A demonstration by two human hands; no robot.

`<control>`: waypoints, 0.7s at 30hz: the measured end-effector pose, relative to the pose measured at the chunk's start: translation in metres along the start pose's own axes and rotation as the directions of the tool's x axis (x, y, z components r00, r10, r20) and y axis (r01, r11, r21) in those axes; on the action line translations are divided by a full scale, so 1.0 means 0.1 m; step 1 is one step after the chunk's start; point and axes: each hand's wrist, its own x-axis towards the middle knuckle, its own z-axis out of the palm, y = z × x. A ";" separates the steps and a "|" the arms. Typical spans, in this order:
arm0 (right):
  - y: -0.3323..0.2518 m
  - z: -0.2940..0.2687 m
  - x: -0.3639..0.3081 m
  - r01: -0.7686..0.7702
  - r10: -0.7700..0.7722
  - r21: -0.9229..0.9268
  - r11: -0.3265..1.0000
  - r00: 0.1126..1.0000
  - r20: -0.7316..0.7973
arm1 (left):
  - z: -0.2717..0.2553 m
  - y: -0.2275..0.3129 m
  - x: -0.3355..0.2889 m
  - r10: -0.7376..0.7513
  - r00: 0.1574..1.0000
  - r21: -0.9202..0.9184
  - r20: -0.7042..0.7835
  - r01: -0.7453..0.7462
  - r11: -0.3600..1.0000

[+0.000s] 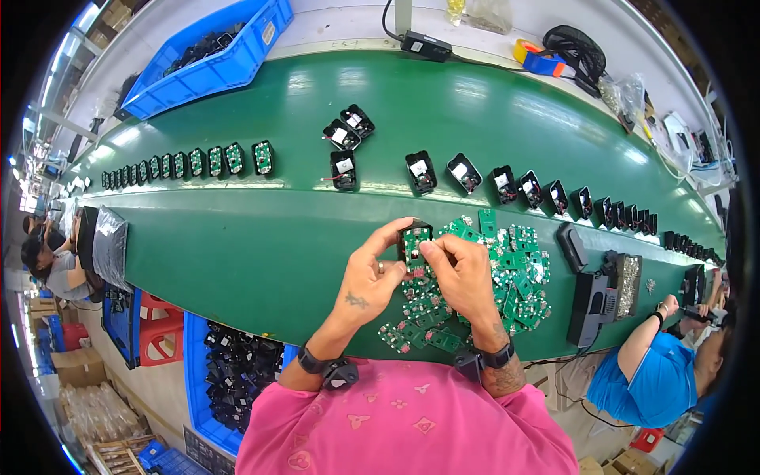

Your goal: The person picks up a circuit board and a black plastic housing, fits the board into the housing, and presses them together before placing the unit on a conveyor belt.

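Between my two hands is a small black plastic case [428,228] with a green circuit board [413,242] seated in it or lying over it; I cannot tell how deep it sits. My left hand [372,273] grips the case from its left side, thumb and fingers around the edge. My right hand [461,273] presses its thumb and fingertips on the board's right edge. Under and right of the hands lies a loose pile of green circuit boards [518,277]. Beyond, open black cases [421,172] with wires and white parts inside stand in a line.
To the left runs a row of cases with boards [215,161]. A blue crate [198,59] of black parts stands at the far left, another blue bin [195,372] at the near left. Black devices [587,305] lie right of the pile. A co-worker in blue [651,378] sits at the right.
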 end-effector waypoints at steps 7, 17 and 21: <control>0.07 0.15 -0.09 0.021 -0.030 -0.121 0.992 0.997 -0.073 | 0.07 -0.07 0.02 -0.017 0.995 0.035 -0.097 0.020 0.999; 0.20 0.36 -0.05 0.060 -0.063 0.272 0.960 0.998 0.003 | 0.09 -0.30 0.02 0.276 0.941 0.322 -0.197 -0.203 0.925; 0.06 0.38 0.11 -0.162 0.126 0.219 0.962 0.977 0.169 | -0.12 -0.18 0.14 0.220 0.950 0.334 -0.220 -0.138 0.932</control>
